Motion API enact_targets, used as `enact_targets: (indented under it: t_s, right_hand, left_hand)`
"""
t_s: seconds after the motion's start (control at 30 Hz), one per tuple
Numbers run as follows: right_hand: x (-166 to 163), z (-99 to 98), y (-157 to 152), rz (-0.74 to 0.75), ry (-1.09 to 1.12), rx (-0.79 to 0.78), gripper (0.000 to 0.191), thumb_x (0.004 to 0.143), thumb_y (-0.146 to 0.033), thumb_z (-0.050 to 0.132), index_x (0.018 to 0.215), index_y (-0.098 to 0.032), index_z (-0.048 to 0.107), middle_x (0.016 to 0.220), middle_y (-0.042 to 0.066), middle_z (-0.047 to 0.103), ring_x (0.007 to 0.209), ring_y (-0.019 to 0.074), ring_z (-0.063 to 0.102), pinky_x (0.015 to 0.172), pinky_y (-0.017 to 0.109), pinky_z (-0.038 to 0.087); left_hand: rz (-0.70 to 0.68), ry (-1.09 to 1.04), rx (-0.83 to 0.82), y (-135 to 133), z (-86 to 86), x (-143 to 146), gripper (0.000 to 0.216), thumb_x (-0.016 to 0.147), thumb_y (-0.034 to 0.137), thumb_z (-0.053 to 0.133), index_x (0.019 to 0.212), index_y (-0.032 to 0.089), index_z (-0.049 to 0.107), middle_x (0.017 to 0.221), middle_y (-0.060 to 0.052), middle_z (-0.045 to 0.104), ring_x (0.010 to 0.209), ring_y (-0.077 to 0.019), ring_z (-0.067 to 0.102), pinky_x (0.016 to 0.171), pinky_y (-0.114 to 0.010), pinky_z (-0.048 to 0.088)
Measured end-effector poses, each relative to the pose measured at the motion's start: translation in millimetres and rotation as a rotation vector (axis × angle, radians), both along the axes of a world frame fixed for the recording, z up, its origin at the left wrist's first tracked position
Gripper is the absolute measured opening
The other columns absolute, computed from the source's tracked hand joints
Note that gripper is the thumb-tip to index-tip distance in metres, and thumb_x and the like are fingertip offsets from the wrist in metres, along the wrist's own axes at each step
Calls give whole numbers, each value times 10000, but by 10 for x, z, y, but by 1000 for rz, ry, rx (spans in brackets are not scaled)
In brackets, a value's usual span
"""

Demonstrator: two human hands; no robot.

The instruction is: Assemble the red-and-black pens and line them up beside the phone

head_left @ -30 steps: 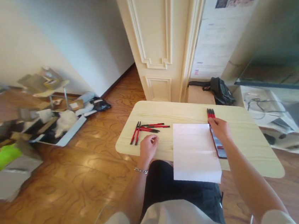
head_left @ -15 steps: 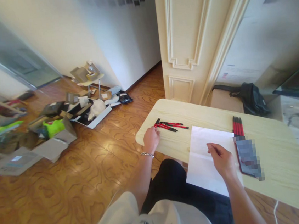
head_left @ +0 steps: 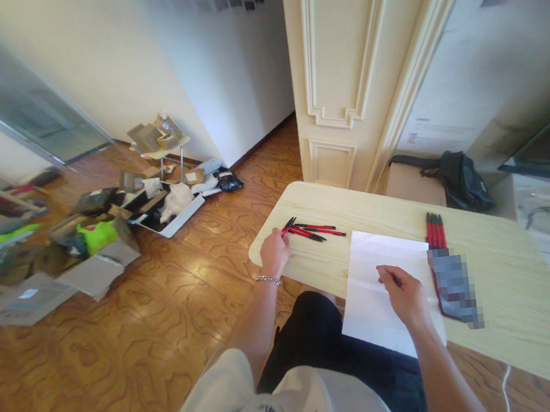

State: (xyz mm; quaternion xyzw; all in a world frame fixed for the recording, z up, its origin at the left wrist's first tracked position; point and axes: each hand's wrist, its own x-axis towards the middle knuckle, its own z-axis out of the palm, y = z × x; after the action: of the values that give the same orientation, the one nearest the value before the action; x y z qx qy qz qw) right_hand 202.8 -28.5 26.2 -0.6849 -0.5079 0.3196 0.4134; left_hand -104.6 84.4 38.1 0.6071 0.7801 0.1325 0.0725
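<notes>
My left hand (head_left: 274,252) is at the left end of the table, its fingers closed round a red pen with a black tip (head_left: 287,226). Several more red and black pens (head_left: 314,231) lie loosely crossed just to the right of it. Over a white sheet of paper (head_left: 369,288) hovers my right hand (head_left: 407,294), its fingers curled in and nothing visible in them. Right of the paper, several red and black pens (head_left: 435,232) lie side by side in a neat row. Below that row is a phone (head_left: 454,292), its screen blurred out.
The pale wooden table (head_left: 509,280) has rounded corners. Behind it, a black bag (head_left: 461,180) rests on a beige seat. Opened cardboard boxes (head_left: 99,264) and packages cover the floor at left. A white cable (head_left: 507,385) hangs by the front edge.
The view has shifted slightly. My left hand has pulled back a little with the pen, showing more of it. My right hand stays over the paper, still curled.
</notes>
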Motion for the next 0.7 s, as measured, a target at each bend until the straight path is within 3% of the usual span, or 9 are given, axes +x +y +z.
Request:
enact_targets:
  t_s: [0.27,0.4,0.5,0.6,0.7]
  right_hand:
    - [11,-49,-26,-3,19,-6,473,780,-596,537,935,-186,713,786,83,711,732,234,645,696,334,478]
    - [-13,-40,-21,-8,19,0,455,788,-583,537,940,-193,714,802,76,716,741,235,651,716,342,484]
    - [-86,9,-3,14,31,18,433,798,-553,541,950,-187,717,877,90,721,808,242,655,760,346,488]
    - [-165,63,37,39,40,68,403,816,-510,529,962,-188,723,986,96,712,893,238,643,816,338,481]
    - [-182,77,80,51,76,28,414,819,-505,522,1012,-191,713,894,77,717,779,206,640,714,304,493]
  left_hand:
    - [-4,11,-30,48,35,-6,293,889,361,458,975,150,642,915,-170,690,883,-266,649,696,-310,457]
    - [-66,-102,40,-12,69,69,264,871,334,482,876,160,682,870,-145,702,827,-250,654,680,-306,451]
    - [-233,-380,76,-160,48,344,288,862,391,503,845,181,699,806,-89,707,728,-200,648,640,-275,444]
    - [-396,-721,-23,-393,-10,788,360,852,463,492,832,173,704,676,-46,678,595,-164,610,536,-243,411]
    - [-550,-903,-95,-625,-39,1221,395,847,486,487,808,158,703,663,-30,657,586,-146,579,503,-222,372]
